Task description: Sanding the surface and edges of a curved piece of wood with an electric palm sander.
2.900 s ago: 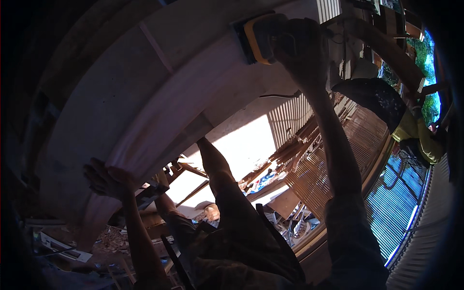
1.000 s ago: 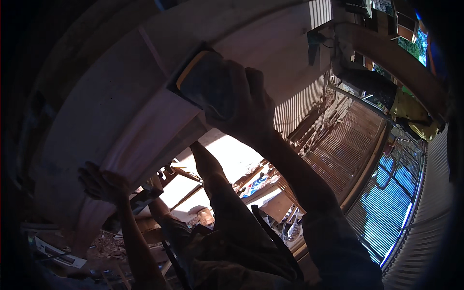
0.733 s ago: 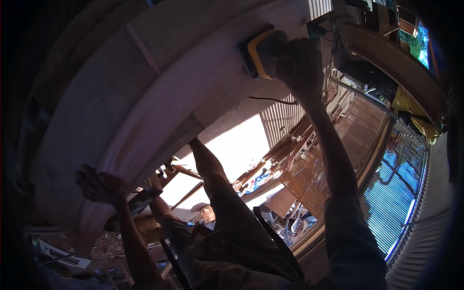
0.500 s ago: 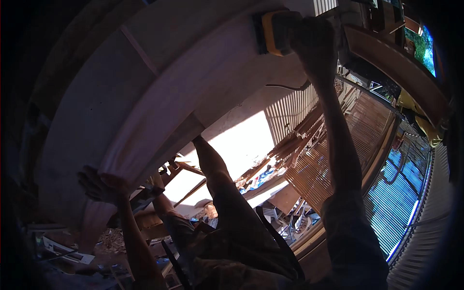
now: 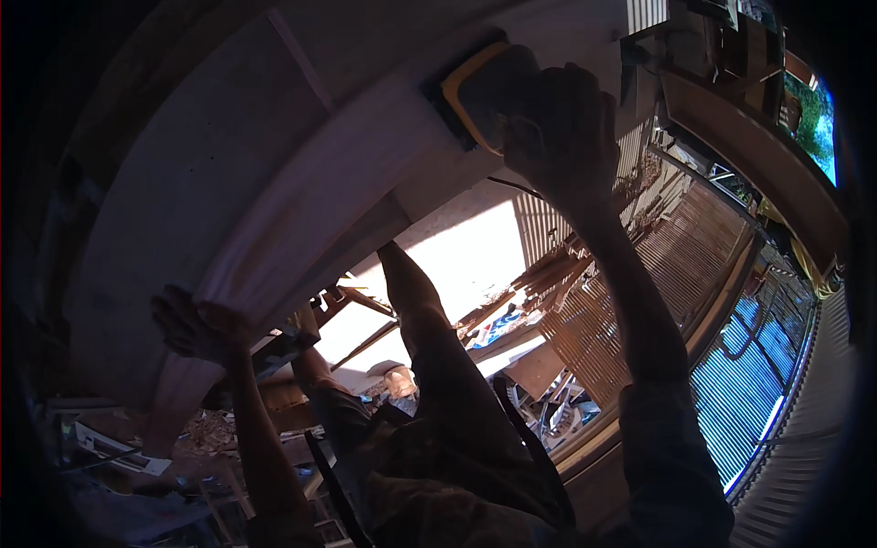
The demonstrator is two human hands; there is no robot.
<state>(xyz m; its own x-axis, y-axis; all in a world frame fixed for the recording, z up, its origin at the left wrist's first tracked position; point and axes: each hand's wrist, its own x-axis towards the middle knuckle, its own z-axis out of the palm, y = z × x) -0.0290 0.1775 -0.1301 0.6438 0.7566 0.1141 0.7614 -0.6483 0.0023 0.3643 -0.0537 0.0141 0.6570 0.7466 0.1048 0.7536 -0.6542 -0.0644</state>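
My right hand (image 5: 566, 137) is wrapped round a power sander (image 5: 489, 96) with a dark body and a yellow band. Its pad rests on a long, pale reddish wooden board (image 5: 338, 173) that runs diagonally across the view. At the board's near left end lies my left hand (image 5: 203, 327), fingers spread, touching the wood and holding nothing. A wide, flat panel (image 5: 210, 128) extends beyond the board, in shadow. The sander's underside is hidden against the wood.
Below the board, a sunlit patch of floor (image 5: 466, 237) lies beside my legs. Stacked wood strips (image 5: 557, 274), a slatted brown panel (image 5: 594, 329) and scattered scraps (image 5: 566, 406) are to the right. A curved wooden piece (image 5: 749, 164) stands at the far right.
My right hand has drawn the sander left and nearer along the board. My left hand stays at the board's near end. The view has shifted slightly.
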